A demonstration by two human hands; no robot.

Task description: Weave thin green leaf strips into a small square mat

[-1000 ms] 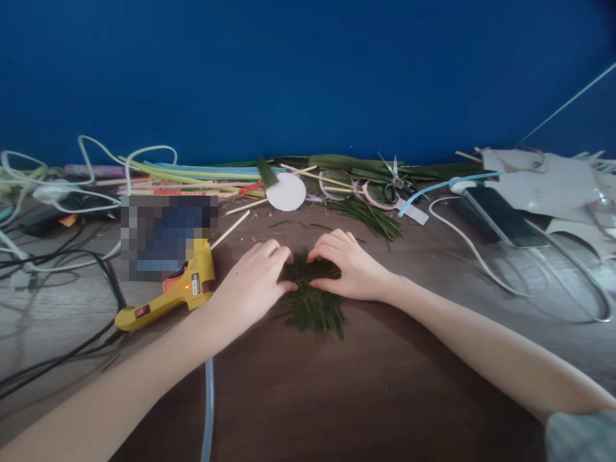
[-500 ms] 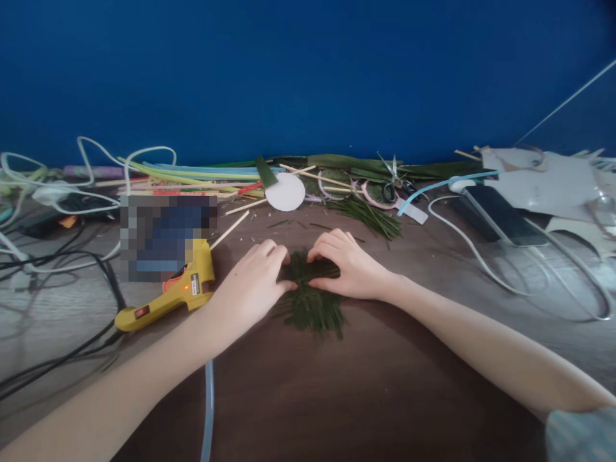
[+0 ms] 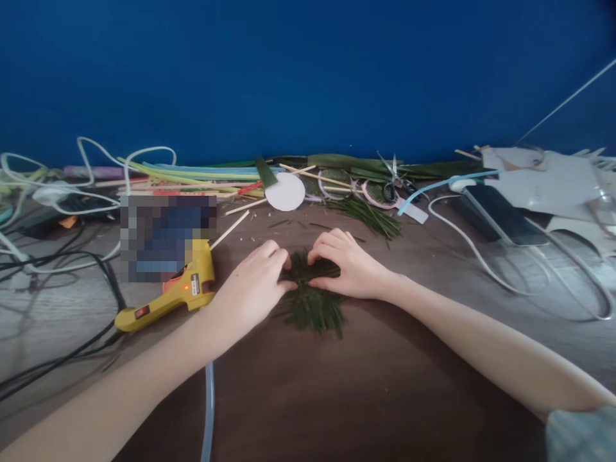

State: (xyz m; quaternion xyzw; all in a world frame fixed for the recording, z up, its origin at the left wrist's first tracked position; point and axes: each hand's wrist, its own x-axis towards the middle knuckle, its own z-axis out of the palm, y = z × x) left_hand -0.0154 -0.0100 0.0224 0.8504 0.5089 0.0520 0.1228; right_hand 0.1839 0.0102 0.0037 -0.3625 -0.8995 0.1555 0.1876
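A dark green bundle of thin leaf strips (image 3: 315, 308) lies on the brown table, its cut ends fanned out toward me. My left hand (image 3: 257, 279) grips its left side between thumb and curled fingers. From the right, my right hand (image 3: 344, 266) holds the other side in the same way, thumb below and fingers above. The two hands are a small gap apart, with green strips showing between them. The fingertips partly cover the strips.
A yellow glue gun (image 3: 178, 295) with a lit orange light lies beside my left forearm. Behind are a white disc (image 3: 285, 192), loose green strips (image 3: 370, 218), scissors (image 3: 392, 176) and thin sticks. A phone (image 3: 505, 215) and white cables lie right; black cables lie left.
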